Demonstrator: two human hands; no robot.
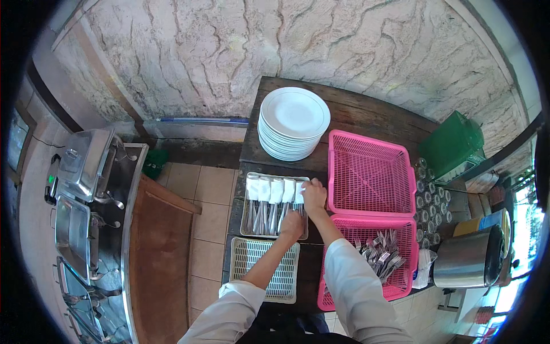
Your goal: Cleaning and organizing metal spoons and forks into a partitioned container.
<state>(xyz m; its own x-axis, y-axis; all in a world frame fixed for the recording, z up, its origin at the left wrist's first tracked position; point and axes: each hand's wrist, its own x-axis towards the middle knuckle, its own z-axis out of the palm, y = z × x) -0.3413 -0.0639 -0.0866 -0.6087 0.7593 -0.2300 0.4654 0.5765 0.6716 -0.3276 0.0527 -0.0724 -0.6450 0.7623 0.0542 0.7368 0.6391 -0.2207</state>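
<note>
On a dark wooden table stands a white plastic basket (243, 215) with a row of cutlery bundles (276, 191), their upper ends wrapped in white paper napkins and metal handles pointing towards me. My right hand (314, 195) is at the napkin end of the rightmost bundle, fingers closed on it. Just below, my left hand (292, 224) touches the handle end of the same bundle; its fingertips are partly hidden. A second white basket (283, 275), without visible contents, lies nearer, partly under my left forearm. To the right, a pink basket (411, 258) holds loose forks and spoons (384, 253).
A stack of white plates (294, 120) stands behind the baskets. Beside it lies another pink basket (371, 172). Further right are glasses (429, 202), a green box (451, 146) and a steel container (464, 260). Chafing dishes (81, 167) line the left counter.
</note>
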